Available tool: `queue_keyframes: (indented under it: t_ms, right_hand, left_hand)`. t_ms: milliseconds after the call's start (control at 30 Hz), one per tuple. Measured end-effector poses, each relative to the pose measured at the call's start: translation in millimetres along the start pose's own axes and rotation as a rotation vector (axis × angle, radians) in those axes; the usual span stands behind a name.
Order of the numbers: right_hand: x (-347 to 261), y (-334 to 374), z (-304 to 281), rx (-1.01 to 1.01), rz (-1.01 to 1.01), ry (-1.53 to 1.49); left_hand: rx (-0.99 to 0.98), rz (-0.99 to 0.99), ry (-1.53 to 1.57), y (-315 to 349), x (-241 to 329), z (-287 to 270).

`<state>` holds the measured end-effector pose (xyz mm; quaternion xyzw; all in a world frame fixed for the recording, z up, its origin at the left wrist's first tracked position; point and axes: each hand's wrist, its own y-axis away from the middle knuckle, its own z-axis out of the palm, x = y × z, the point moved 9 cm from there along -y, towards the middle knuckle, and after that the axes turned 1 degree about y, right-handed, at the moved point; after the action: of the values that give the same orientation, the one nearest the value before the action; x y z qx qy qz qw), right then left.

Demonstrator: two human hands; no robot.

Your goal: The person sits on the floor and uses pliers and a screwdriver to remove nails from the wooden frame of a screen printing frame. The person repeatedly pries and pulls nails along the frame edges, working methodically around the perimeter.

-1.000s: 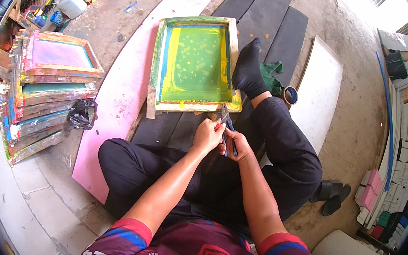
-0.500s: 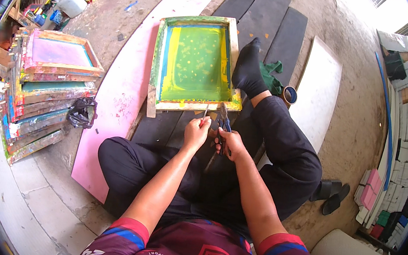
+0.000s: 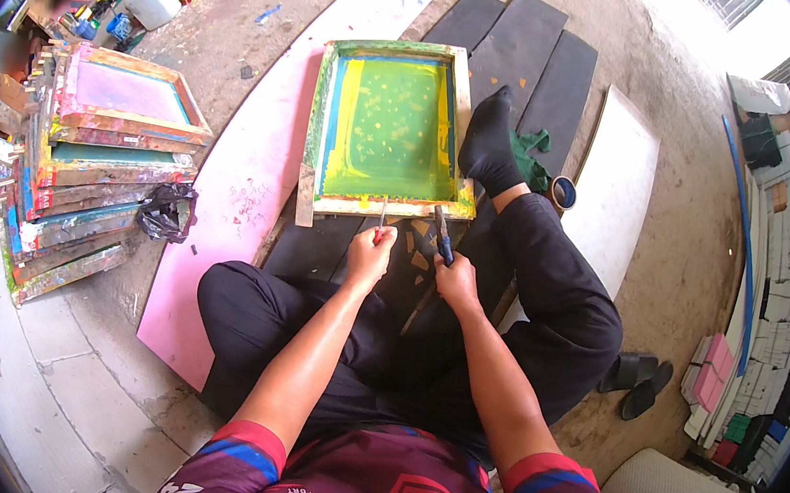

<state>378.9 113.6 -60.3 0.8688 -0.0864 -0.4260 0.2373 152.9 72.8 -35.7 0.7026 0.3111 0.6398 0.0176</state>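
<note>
A wooden screen-printing frame lies before me, its green mesh edged with yellow and blue. By its near rail, my left hand is closed around a thin screwdriver; a little red shows at the fist and the metal shaft points at the rail. Just to the right, my right hand grips pliers with dark blue handles, jaws up and seemingly closed. Whether either tool touches the wood, I cannot tell. Small brown scraps lie between my hands.
Dark boards lie beneath the frame, flanked by a pink board and a white board. My socked foot rests beside the frame, near a green cloth and a tape roll. Stacked frames stand left.
My hands have moved apart, the left one slightly leftward. The pliers have turned, and their jaws look closed where they were spread before. The view has shifted slightly.
</note>
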Motion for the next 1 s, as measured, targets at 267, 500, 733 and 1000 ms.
queue_keyframes:
  t_ms: [267, 500, 733, 1000]
  right_hand:
    - [-85, 54, -4, -0.077, -0.246, 0.166]
    - [-125, 79, 46, -0.314, -0.389, 0.193]
    - [-144, 84, 77, -0.542, -0.408, 0.126]
    - [-133, 90, 99, -0.777, -0.234, -0.105]
  left_hand:
    - [-0.209, -0.079, 0.267, -10, 25, -34]
    - [-0.507, -0.13, 0.116, -12, 60, -92]
    - [-0.528, -0.241, 0.37, -13, 40, -126]
    - [-0.279, -0.12, 0.368, -40, 30, -145]
